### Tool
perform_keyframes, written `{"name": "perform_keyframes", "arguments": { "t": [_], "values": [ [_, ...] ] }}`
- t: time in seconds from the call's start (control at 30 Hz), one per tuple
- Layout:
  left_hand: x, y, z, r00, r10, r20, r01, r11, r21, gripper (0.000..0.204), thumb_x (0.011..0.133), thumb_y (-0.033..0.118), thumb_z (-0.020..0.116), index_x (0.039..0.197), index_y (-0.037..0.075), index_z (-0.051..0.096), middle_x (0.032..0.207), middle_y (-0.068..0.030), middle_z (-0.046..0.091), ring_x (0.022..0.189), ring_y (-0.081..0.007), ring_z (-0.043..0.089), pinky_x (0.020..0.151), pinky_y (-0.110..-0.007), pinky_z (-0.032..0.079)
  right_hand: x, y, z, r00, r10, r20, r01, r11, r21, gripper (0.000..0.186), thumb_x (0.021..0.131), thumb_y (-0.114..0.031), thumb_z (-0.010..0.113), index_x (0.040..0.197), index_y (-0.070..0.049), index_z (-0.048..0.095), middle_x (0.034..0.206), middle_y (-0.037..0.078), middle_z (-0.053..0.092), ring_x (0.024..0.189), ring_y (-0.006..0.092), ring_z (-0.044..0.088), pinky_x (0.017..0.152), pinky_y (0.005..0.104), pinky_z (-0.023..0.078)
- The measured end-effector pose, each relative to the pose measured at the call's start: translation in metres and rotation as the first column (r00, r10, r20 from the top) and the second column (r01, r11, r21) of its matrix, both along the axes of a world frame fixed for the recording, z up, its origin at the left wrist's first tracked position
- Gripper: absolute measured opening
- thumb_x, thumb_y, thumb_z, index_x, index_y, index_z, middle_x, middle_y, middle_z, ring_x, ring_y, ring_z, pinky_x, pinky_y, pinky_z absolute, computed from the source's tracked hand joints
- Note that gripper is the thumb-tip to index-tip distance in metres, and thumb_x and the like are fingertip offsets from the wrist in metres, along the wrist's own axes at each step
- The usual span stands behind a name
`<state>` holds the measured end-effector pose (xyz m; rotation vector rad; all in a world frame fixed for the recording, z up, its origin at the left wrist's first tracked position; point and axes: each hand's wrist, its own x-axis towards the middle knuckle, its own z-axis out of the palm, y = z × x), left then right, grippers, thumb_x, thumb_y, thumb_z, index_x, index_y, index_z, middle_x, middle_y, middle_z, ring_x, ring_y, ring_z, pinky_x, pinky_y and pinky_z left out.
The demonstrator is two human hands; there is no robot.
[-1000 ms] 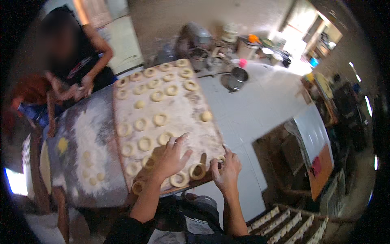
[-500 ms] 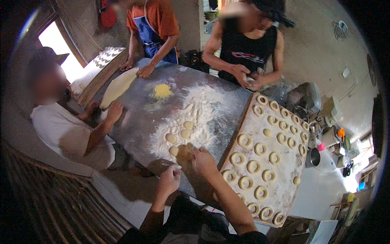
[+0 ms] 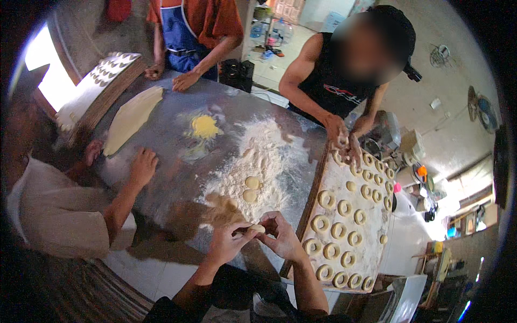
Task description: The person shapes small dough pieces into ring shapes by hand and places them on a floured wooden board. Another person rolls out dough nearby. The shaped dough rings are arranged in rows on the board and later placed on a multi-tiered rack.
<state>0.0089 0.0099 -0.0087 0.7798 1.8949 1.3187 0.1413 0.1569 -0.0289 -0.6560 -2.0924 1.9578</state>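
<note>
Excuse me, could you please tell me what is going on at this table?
The person's left hand and right hand hold a small piece of dough between their fingertips, above the near side of the table. Two more dough pieces lie in the flour beyond. To the right, a board bears dough rings, and a co-worker in a black top has both hands over its far end. At the left, a flat dough sheet lies on the table.

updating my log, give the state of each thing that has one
dough piece: held between left hand and right hand
dough balls: loose on the flour
flour: spread loosely
yellow heap: partly spread
dough sheet: flattened out
dough rings: shaped, laid flat on the board
table: partly floured
</note>
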Motion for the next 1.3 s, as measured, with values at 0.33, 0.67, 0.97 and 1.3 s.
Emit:
{"name": "perform_keyframes", "arguments": {
  "t": [0.33,0.67,0.97,1.3],
  "values": [
    [-0.014,0.032,-0.002,0.896,0.008,-0.443,0.079,0.981,0.177,0.03,0.078,-0.003,0.065,0.105,-0.001,0.053,0.091,-0.0162,0.059,0.085,-0.0348,0.061,0.076,-0.042,0.049,-0.053,-0.017,-0.001,0.9,-0.393,-0.19,0.436,0.804,0.405,0.06,0.082,-0.011,0.069,0.135,-0.006,0.042,0.093,0.008,0.058,0.087,0.0237,0.058,0.082,0.038,0.047],
    [0.015,0.053,-0.02,0.885,-0.259,0.387,-0.129,0.662,0.738,0.028,0.102,0.022,0.046,0.122,0.003,0.044,0.089,-0.0081,0.053,0.076,-0.0171,0.052,0.071,-0.032,0.048,-0.003,0.001,0.023,0.811,-0.519,-0.272,0.079,0.557,-0.827,0.053,0.084,-0.029,0.054,0.131,-0.004,0.046,0.081,0.008,0.055,0.081,0.0237,0.054,0.083,0.0388,0.044],
    [0.072,0.096,-0.006,0.922,0.086,-0.377,0.063,0.928,0.367,0.068,0.101,0.059,0.021,0.112,-0.001,0.051,0.093,-0.0137,0.056,0.067,-0.0171,0.051,0.06,-0.03,0.043,0.041,0.007,0.042,0.913,-0.394,-0.109,0.401,0.815,0.417,0.071,0.093,-0.054,0.054,0.146,-0.012,0.032,0.072,-0.001,0.053,0.065,0.0093,0.053,0.063,0.023,0.042],
    [0.151,0.136,-0.014,0.964,-0.218,-0.149,0.259,0.895,0.364,0.035,0.098,0.032,0.05,0.114,0.002,0.049,0.097,-0.0064,0.051,0.083,-0.0186,0.05,0.077,-0.037,0.046,0.145,0.031,0.04,0.671,-0.644,-0.368,0.476,0.754,-0.452,0.054,0.1,-0.045,0.048,0.139,-0.01,0.035,0.091,0.01,0.056,0.087,0.0143,0.056,0.081,0.0299,0.047]
  ]
}}
